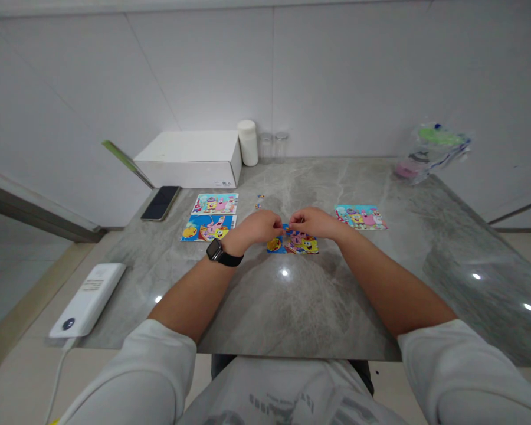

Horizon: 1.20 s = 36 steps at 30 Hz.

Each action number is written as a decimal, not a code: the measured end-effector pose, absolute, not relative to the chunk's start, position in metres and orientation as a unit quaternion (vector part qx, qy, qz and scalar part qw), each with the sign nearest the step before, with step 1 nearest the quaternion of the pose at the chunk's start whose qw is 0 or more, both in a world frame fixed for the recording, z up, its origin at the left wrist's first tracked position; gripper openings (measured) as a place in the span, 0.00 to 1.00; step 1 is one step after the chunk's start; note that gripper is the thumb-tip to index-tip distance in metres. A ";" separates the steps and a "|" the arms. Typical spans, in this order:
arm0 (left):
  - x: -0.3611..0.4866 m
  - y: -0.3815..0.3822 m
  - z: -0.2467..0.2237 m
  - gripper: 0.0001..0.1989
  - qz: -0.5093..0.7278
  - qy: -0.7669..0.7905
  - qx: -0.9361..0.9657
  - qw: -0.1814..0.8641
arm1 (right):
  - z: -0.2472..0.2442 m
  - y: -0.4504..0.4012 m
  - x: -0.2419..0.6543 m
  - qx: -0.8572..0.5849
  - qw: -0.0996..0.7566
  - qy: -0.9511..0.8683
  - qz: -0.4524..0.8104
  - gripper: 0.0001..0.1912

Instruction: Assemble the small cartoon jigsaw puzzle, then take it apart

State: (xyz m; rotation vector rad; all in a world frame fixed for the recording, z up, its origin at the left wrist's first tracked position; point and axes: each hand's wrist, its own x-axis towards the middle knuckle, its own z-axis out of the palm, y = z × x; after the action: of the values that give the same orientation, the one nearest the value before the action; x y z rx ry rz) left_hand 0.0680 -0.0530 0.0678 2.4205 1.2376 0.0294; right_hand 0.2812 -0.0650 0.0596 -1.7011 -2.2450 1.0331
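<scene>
In the head view a small colourful cartoon picture (pixel 298 244), seemingly made of jigsaw pieces, lies flat on the grey marble-look table (pixel 292 307). Over its upper left edge my left hand (pixel 262 226), with a black watch at the wrist, has thumb and fingertips pinched together. My right hand (pixel 315 222) is closed in a pinch at the picture's upper right edge, fingertips close to the left ones. What either pinch holds is too small to make out. Several tiny coloured pieces (pixel 259 200) lie just beyond my left hand.
Two cartoon cards (pixel 215 203) lie at left, another (pixel 361 217) at right. A phone (pixel 160 203), white box (pixel 188 147), white bottle (pixel 248 143) and two clear glasses (pixel 280 147) stand behind. A plastic bag (pixel 431 152) sits back right, a corded white power bank (pixel 88 299) front left.
</scene>
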 end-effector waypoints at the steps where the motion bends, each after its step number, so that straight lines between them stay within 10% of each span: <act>1: 0.069 -0.054 0.068 0.12 0.014 0.444 0.871 0.210 | 0.060 -0.065 0.281 -0.564 0.072 -0.749 0.341 0.11; 36: 0.066 -0.047 0.049 0.11 -0.006 0.376 0.884 0.279 | 0.055 -0.072 0.272 -0.487 -0.029 -0.824 0.288 0.10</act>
State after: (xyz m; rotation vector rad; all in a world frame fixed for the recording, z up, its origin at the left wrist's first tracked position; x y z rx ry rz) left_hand 0.0659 -0.0467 0.0487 2.3708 1.0101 -0.0171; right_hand 0.2718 -0.0724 0.0548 -1.5587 -2.6386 0.9218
